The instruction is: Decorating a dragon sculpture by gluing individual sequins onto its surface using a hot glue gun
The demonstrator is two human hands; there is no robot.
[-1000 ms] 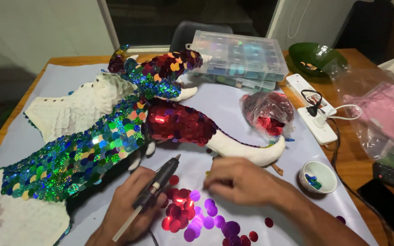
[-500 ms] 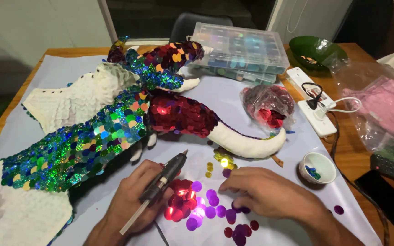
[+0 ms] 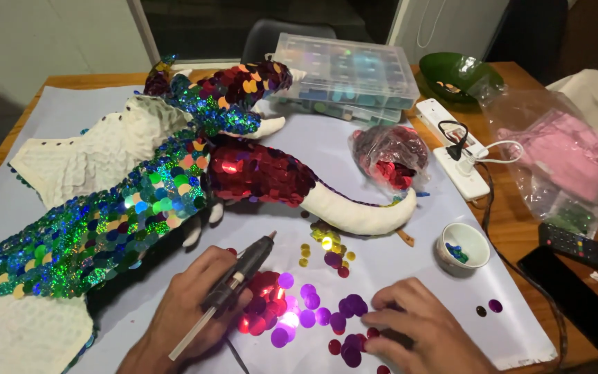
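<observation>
Edges: I see the table edge on the right, wood showing past the white sheet. The sheet's right corner sits near the bottom right. Open room is the bare sheet between the sequins and the small bowl, plus a strip left of the plastic box. The rest is crowded.

Surface: white sheet over the wooden table, dim room, dark window and a chair back behind. The dragon lies diagonally across the left half: green-blue scales on the body, a red sequin section, a bare white tail curling right. A bag of red sequins lies just beside the tail tip. The power strip with a plug in it lies right of the bag. The green bowl is at top right, pink bags right of the strip, and the remote and a dark phone are at the right edge.

Hands: left hand is clenched around the glue gun, nozzle pointing up-right toward the tail, stick poking out the back. Right hand is palm down, fingers curled, fingertips touching the purple and red sequins; I can't tell if it has pinched one.
</observation>
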